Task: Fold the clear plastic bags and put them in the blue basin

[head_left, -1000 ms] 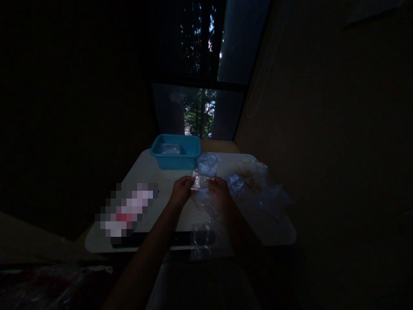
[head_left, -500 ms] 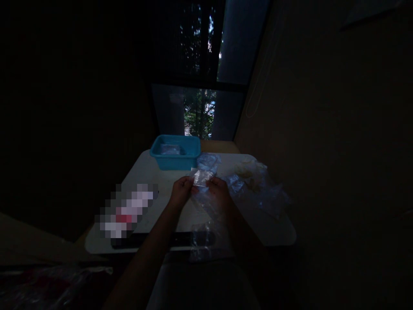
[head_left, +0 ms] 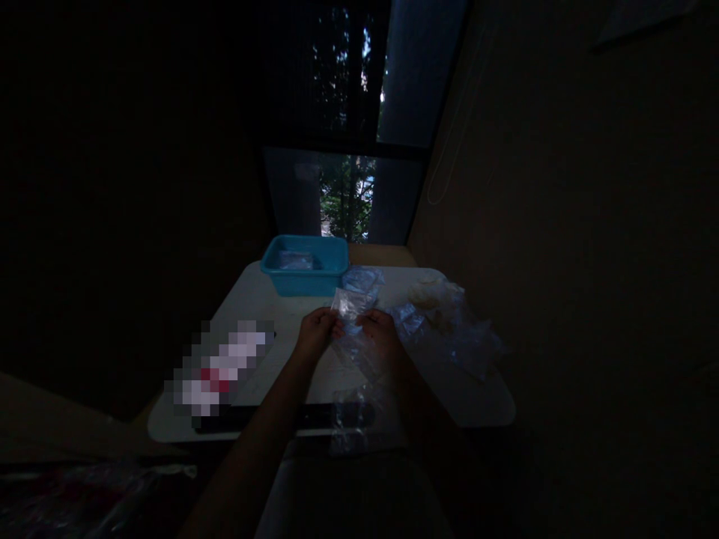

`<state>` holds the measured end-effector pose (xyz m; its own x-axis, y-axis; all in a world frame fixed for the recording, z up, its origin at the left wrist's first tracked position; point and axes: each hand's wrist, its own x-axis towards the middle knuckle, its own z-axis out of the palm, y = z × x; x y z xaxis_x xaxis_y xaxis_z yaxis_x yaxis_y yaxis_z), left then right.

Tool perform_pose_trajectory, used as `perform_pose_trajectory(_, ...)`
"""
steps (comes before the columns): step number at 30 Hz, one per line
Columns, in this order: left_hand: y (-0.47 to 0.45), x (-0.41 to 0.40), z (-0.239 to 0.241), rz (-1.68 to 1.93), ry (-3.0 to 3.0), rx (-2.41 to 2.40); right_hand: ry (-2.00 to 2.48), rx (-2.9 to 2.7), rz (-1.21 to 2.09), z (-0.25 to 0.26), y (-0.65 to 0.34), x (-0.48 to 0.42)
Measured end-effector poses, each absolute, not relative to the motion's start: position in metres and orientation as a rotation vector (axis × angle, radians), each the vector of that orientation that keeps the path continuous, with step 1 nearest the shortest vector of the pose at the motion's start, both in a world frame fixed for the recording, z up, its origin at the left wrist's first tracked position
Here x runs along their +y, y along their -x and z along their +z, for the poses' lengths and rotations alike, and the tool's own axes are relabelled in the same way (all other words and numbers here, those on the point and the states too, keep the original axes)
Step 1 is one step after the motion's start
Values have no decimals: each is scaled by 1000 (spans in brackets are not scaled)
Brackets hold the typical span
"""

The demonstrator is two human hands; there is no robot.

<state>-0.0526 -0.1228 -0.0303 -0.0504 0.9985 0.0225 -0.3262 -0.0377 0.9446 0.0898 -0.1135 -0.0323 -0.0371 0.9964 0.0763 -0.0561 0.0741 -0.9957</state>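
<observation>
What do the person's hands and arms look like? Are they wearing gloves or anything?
No gloves! The left hand and right hand are both bare, and you can see fingers. I spot no sleeves on the forearms, and no watch or bracelet on the wrists. It's very dark, though, so small things like rings are hard to tell.

This is a dim, narrow room, whether in a home or workplace I cannot tell, with a window (head_left: 413, 191) onto trees (head_left: 344, 206) at twelve o'clock, cord (head_left: 434, 203) at one, and bag-strewn tabletop (head_left: 250, 303) towards six.
</observation>
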Motion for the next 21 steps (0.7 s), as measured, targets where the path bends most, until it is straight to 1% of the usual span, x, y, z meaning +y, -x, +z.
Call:
perform_pose_trajectory(10, 54, -122, -32, 1382, -1009, 938, 1083, -1312, 1130, -28, -93, -116)
perform_pose_trajectory(21, 52, -121, -34, 1412, -903, 958, 1069, -1308, 1152, -31, -93, -116)
